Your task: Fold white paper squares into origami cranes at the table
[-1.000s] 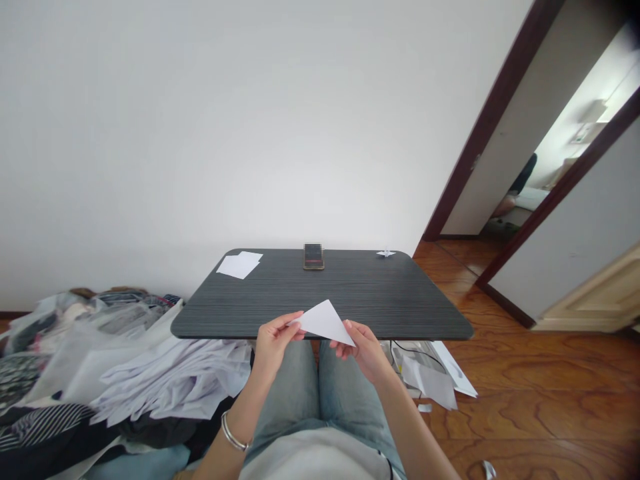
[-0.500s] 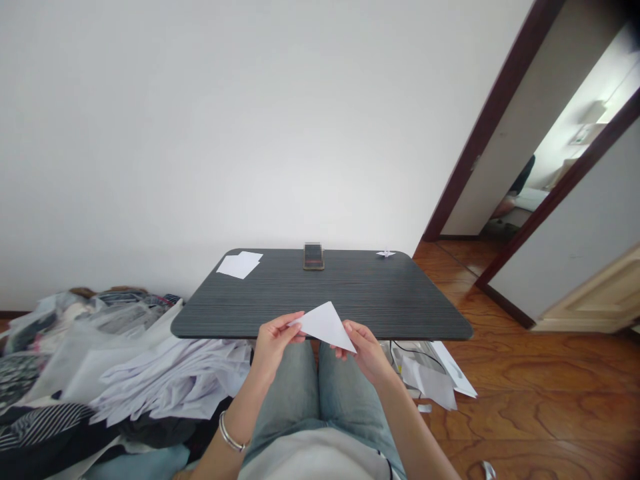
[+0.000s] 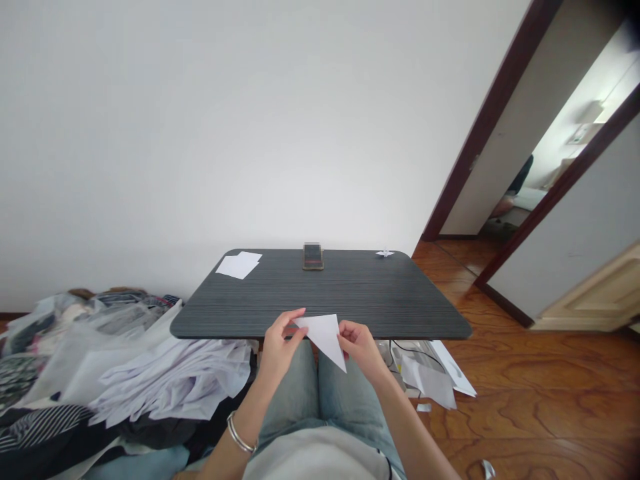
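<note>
Both my hands hold a white paper triangle (image 3: 324,335) in the air over my lap, just in front of the near edge of a dark striped table (image 3: 350,293). My left hand (image 3: 280,348) pinches the triangle's left corner between thumb and fingers. My right hand (image 3: 358,347) grips its right edge, fingers closed on the paper. The triangle's long point hangs down toward my knees. A silver bangle sits on my left wrist.
On the table lie white paper sheets (image 3: 239,264) at the far left, a phone (image 3: 313,255) at the far middle and a small folded paper figure (image 3: 385,253) at the far right. Heaped clothes and papers (image 3: 125,373) fill the floor left; loose papers (image 3: 435,373) lie right, near an open doorway.
The triangle has turned in my hands: its peak, which pointed up over the table edge, now points down toward my lap. My hands have drawn closer together.
</note>
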The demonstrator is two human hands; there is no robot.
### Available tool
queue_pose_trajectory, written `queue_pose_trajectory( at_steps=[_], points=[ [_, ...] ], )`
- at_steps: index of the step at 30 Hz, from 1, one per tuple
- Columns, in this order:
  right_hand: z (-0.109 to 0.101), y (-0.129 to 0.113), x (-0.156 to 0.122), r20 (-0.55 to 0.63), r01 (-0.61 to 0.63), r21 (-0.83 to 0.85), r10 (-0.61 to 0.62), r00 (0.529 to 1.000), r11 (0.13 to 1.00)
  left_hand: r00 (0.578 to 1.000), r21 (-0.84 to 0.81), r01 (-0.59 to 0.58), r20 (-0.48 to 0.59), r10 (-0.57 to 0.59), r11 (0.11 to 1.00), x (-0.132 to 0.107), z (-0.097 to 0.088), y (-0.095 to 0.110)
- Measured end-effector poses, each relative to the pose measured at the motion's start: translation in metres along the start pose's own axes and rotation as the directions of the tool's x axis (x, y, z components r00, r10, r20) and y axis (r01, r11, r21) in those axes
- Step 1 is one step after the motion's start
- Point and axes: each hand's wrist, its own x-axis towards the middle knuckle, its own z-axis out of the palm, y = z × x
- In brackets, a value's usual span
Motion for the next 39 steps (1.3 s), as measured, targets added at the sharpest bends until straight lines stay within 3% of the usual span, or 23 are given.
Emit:
queue_pose_trajectory(
  at_steps=[3,6,11,17,25,39],
  points=[
    [0.007,0.004,0.001,-0.218,0.088,-0.109,-0.110,0.970,0.990,0.978,0.232,-0.182,-0.057,0.200,0.956,-0.004,0.005,0.002],
    [0.014,0.006,0.001,-0.325,0.141,-0.216,-0.207,0.923,0.966,0.979,0.232,-0.203,0.031,0.201,0.951,-0.007,0.011,0.005],
    [0.019,0.005,0.001,-0.305,0.165,-0.248,-0.239,0.922,0.955,0.983,0.068,-0.099,0.160,0.087,0.993,-0.010,0.024,0.003],
    [0.024,0.008,0.000,-0.294,0.181,-0.129,-0.212,0.932,0.975,0.990,-0.139,0.014,0.141,0.005,0.990,-0.011,0.039,0.001],
    [0.027,0.007,-0.001,-0.279,0.185,-0.097,-0.205,0.938,0.978,0.994,-0.352,0.074,0.100,-0.041,0.933,-0.008,0.040,0.002],
    [0.021,0.011,0.002,-0.331,0.220,-0.040,-0.221,0.917,0.975,0.997,-0.379,0.044,0.072,-0.018,0.925,-0.009,0.031,0.010]
  ],
)
